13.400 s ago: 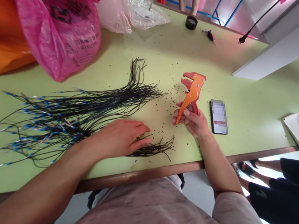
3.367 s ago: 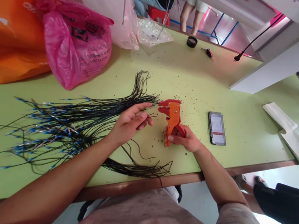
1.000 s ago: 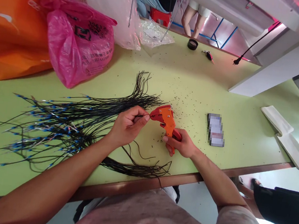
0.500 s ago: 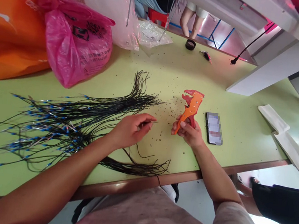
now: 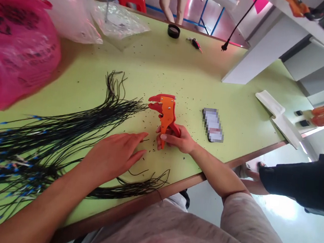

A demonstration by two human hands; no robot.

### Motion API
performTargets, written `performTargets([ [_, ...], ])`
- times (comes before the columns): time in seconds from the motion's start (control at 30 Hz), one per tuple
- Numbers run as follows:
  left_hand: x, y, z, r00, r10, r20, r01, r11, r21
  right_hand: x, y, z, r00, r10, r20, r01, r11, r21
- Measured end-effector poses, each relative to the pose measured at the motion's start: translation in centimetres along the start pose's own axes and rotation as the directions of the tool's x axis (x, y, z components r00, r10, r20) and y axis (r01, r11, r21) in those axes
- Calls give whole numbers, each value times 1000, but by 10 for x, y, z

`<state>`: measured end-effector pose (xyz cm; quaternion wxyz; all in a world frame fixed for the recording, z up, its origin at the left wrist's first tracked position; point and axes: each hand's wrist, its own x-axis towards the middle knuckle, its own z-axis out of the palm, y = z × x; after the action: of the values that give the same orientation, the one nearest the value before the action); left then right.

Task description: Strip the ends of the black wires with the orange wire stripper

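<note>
Wire stripper (image 5: 168, 108) — smooth, pistol-shaped — is held by the right hand (image 5: 181, 140), fingers wrapped, near the front edge of the desk (image 5: 240, 115); black wires (image 5: 90, 123) are partly covered by the left hand (image 5: 114, 153), thumb spread from fingers.

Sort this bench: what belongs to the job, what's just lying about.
Belonging, apparently:
orange-and-red plier-like tool, in the right hand
thin black wires with blue sections, near the left hand

Lying about, apparently:
rectangular black phone
round black ring
small black-and-red key fob
</note>
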<state>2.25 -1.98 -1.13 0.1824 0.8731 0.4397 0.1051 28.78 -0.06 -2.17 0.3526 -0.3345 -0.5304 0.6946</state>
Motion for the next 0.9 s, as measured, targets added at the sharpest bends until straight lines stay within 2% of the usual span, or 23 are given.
performTargets([
  [0.1, -1, 0, -1, 998, -63, -16, 63, 998, 4, 0, 0, -1, 1000, 10, -13, -10, 1000, 6],
  [0.27, -1, -2, -7, 994, -104, -44, 105, 994, 14, -1, 0, -2, 1000, 31, -3, -31, 999, 10],
  [0.4, -5, -4, -11, 982, -173, 82, 178, 982, -59, 0, 2, -3, 1000, 31, 2, -31, 999, 20],
  [0.57, -20, -3, -8, 980, -22, 198, 70, 969, -239, 1, 4, -5, 1000, 25, 11, -25, 999, 29],
  [0.77, -34, 5, -18, 946, 54, 319, 51, 949, -312, 1, 4, -4, 999, 43, 1, -43, 999, 34],
  [0.9, -30, 18, -20, 917, 225, 330, -92, 923, -372, 1, 1, -3, 999, 46, -3, -46, 998, 36],
])
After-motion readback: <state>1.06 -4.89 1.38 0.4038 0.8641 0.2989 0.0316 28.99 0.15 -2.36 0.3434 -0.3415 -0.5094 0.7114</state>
